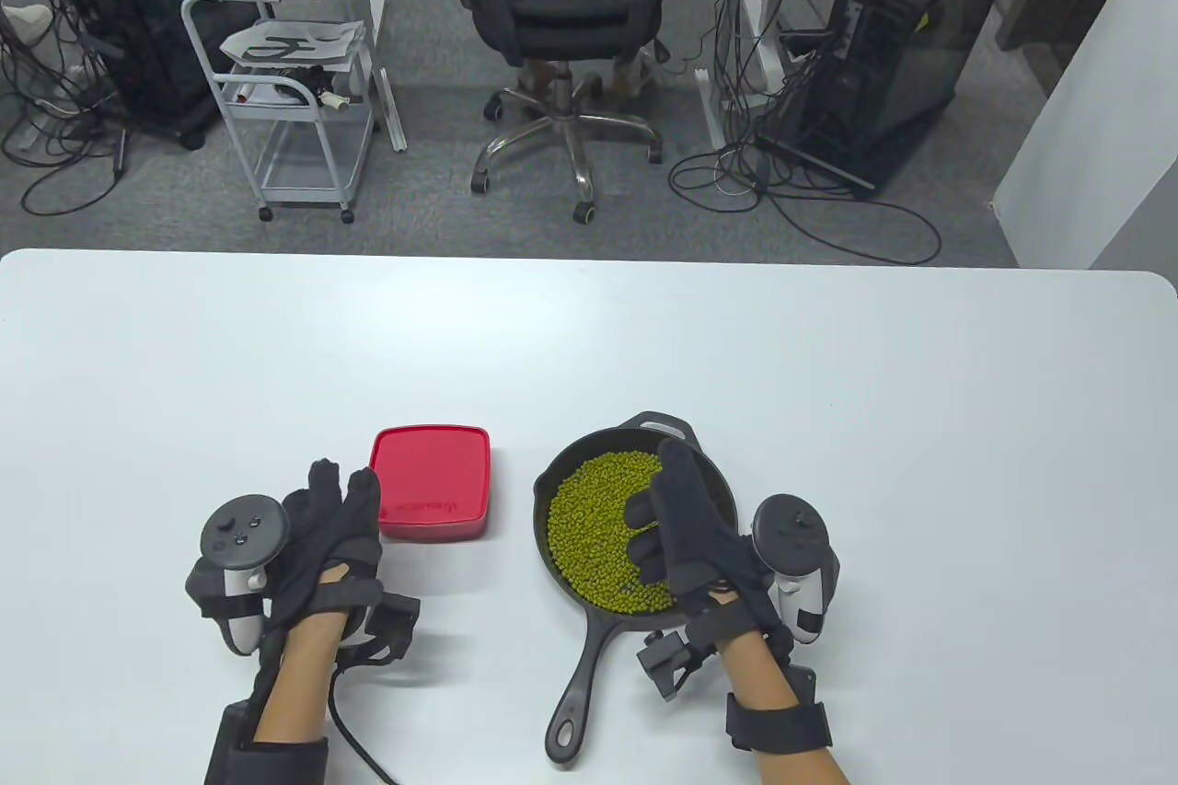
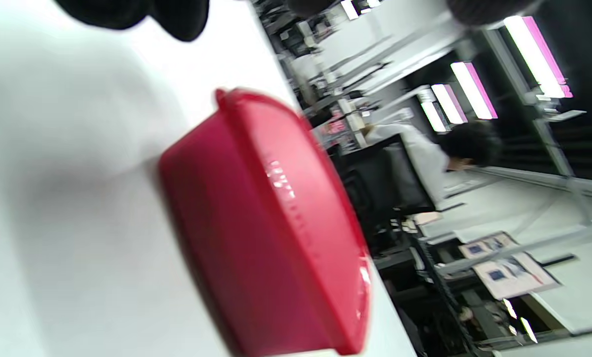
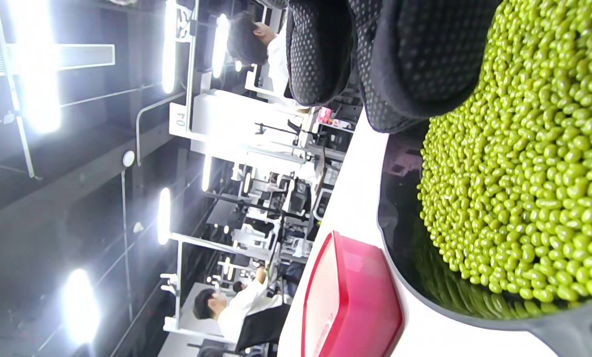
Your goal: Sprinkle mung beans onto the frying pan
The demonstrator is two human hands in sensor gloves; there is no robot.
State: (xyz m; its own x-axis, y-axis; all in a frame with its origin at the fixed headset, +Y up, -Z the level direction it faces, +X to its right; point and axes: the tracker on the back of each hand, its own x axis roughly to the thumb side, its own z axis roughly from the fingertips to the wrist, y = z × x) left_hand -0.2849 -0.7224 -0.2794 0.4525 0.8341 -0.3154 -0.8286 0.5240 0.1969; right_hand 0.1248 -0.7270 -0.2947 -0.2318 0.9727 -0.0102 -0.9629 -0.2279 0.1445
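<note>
A black cast-iron frying pan [image 1: 541, 490] sits on the white table at centre right, its handle pointing toward me. A thick layer of green mung beans [image 1: 589, 536] covers its floor; they also show in the right wrist view [image 3: 524, 173]. My right hand [image 1: 655, 500] hovers over the right side of the pan, fingers loosely spread just above or on the beans; its fingertips [image 3: 415, 59] hang over the pile. My left hand [image 1: 345, 500] lies on the table beside a closed red lidded box [image 1: 431, 481], fingers extended and holding nothing. The box [image 2: 256, 223] stands apart from its fingertips [image 2: 177, 20].
The red box shows in the right wrist view [image 3: 350, 302], just left of the pan rim [image 3: 474, 317]. The white table [image 1: 828, 362] stretches far behind and to the right. An office chair [image 1: 561, 12] and a cart [image 1: 294, 86] stand beyond the far edge.
</note>
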